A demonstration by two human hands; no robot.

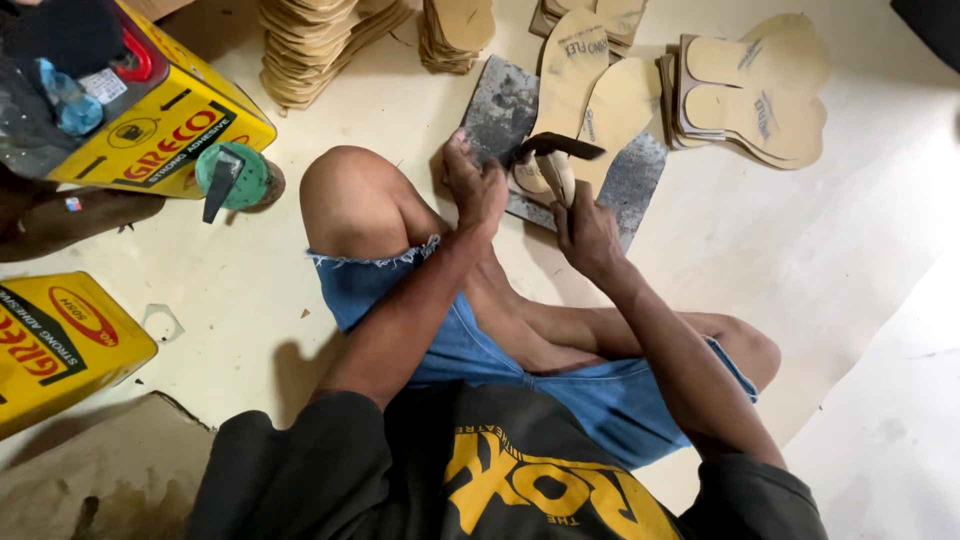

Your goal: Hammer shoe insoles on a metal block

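The right hand (590, 232) is gripping the pale handle of a hammer (556, 160) with fingers fully curled around it, the dark metal head sitting just above the knuckles at upper centre of the frame. The left hand (475, 180) is resting with fingers bent and bunched at the left edge of a grey stone slab (500, 105); whether those fingers are pinching anything cannot be told, as the fingertips are turned away from the camera. A tan shoe insole (622, 105) is lying on the slab directly beyond the hammer head, overlapping a second insole (572, 60) above it. Both forearms are extending up from the lower centre of the frame over blue denim shorts (440, 345), with a bare knee (345, 185) raised left of centre. Stacks of cut insoles (755, 90) are sitting at upper right, and further insole stacks (320, 45) at upper centre. A green-capped bottle (235, 178) is lying left of the knee, beside a yellow adhesive tin (170, 125) at upper left; a second yellow tin (60, 345) is occupying the left edge. The cream floor (820, 260) is filling the right side.
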